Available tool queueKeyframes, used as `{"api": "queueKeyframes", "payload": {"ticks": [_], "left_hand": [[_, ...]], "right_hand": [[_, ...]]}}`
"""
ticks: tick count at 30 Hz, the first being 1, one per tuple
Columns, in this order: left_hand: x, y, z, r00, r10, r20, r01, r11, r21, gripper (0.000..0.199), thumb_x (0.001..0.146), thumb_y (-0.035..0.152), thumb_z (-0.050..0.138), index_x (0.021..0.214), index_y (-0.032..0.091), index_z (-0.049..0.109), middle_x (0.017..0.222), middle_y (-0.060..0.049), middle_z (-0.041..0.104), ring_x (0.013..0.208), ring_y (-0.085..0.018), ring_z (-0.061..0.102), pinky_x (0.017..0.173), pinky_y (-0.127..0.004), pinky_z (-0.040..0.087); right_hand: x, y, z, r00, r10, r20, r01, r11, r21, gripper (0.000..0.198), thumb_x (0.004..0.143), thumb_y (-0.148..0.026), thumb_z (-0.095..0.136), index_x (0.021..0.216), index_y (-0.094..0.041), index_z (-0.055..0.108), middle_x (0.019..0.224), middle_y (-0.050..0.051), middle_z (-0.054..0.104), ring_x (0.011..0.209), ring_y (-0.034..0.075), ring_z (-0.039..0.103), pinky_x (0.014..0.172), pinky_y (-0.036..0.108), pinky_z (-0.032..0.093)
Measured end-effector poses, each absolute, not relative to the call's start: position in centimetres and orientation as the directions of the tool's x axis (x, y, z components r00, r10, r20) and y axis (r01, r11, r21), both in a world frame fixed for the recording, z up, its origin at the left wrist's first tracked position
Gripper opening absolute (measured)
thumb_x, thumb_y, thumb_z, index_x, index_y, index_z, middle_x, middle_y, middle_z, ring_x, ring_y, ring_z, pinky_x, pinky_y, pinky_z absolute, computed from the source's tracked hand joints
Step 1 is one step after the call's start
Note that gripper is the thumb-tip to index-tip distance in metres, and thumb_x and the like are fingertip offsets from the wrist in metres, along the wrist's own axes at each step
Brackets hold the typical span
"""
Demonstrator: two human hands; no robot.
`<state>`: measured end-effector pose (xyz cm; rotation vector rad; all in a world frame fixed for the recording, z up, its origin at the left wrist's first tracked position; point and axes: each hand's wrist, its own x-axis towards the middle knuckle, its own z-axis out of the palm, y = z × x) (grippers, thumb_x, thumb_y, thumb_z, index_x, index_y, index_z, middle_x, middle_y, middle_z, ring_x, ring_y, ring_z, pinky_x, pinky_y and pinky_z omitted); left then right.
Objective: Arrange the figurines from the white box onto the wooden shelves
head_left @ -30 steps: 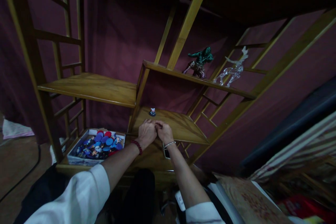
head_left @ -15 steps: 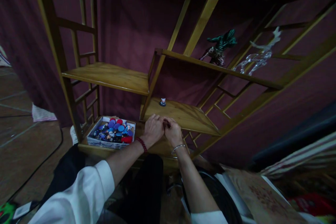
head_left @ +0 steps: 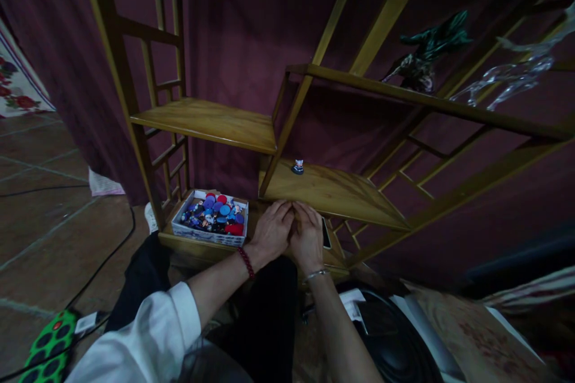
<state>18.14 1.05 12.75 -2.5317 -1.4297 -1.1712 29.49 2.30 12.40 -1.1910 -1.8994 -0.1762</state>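
My left hand [head_left: 273,231], with a red bead bracelet at the wrist, meets my right hand [head_left: 308,240] in front of the middle shelf. Both have curled fingers pressed together at the tips; anything between them is hidden. A silver bracelet circles my right wrist. Just beyond the fingers, a small figurine [head_left: 297,167] stands upright on a dark base on the wooden shelf [head_left: 341,191]. Left of my hands, an open box [head_left: 211,238] holds many small figurines and blue, purple and red round pieces. A flat dark object with a pale edge [head_left: 326,234] lies right of my right hand.
A green sculpture [head_left: 433,51] and a clear glass deer [head_left: 512,75] stand on the higher right shelf. Another wooden shelf [head_left: 211,125] is at left. A black cable and a green power strip [head_left: 49,347] lie on the floor. A cardboard sheet [head_left: 471,323] is at lower right.
The view has shifted, so the shelves' left side sits further right. My hands have drawn closer together, fingers pointing more forward. The flat dark object has come into sight beside my right hand.
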Motion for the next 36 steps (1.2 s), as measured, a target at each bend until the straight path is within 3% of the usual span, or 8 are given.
{"api": "queueKeyframes", "payload": {"ticks": [10,18,28,36], "left_hand": [[15.8,-0.5,9.8,0.279,0.747,0.603,0.751,-0.562,0.348,0.029,0.082,0.013,0.038,0.106,0.013,0.053,0.115,-0.013,0.051,0.111,-0.022,0.042,0.094,-0.042,0.040],[13.4,-1.3,7.4,0.273,0.889,0.368,0.836,-0.408,0.366,0.030,0.078,0.007,0.039,0.103,0.014,0.053,0.103,-0.010,0.056,0.096,-0.020,0.049,0.085,-0.036,0.045],[9.8,-1.2,4.5,0.156,0.981,0.118,0.926,-0.186,0.327,0.035,0.074,0.005,0.039,0.105,0.010,0.056,0.107,-0.013,0.057,0.106,-0.020,0.046,0.091,-0.032,0.040],[7.4,-0.9,3.3,0.145,0.989,-0.009,0.963,-0.139,0.229,0.045,0.076,0.009,0.037,0.119,0.003,0.048,0.120,-0.019,0.052,0.122,-0.021,0.036,0.106,-0.039,0.018]], "right_hand": [[27.1,-0.2,10.0,-0.225,0.674,0.704,0.735,0.592,-0.331,0.038,0.080,-0.012,0.037,0.113,-0.019,0.054,0.112,0.009,0.057,0.107,0.021,0.047,0.093,0.045,0.040],[24.7,-0.4,6.6,-0.241,0.772,0.588,0.704,0.556,-0.441,0.040,0.076,-0.009,0.039,0.110,-0.018,0.057,0.108,0.009,0.059,0.101,0.021,0.052,0.090,0.043,0.043],[20.4,0.7,2.3,-0.341,0.853,0.396,0.688,0.513,-0.514,0.041,0.073,-0.004,0.038,0.107,-0.013,0.061,0.108,0.012,0.061,0.100,0.020,0.056,0.091,0.036,0.045],[17.6,1.8,-0.1,-0.447,0.840,0.307,0.681,0.542,-0.492,0.045,0.073,-0.005,0.043,0.115,-0.014,0.056,0.122,0.011,0.053,0.117,0.021,0.044,0.099,0.038,0.037]]}}
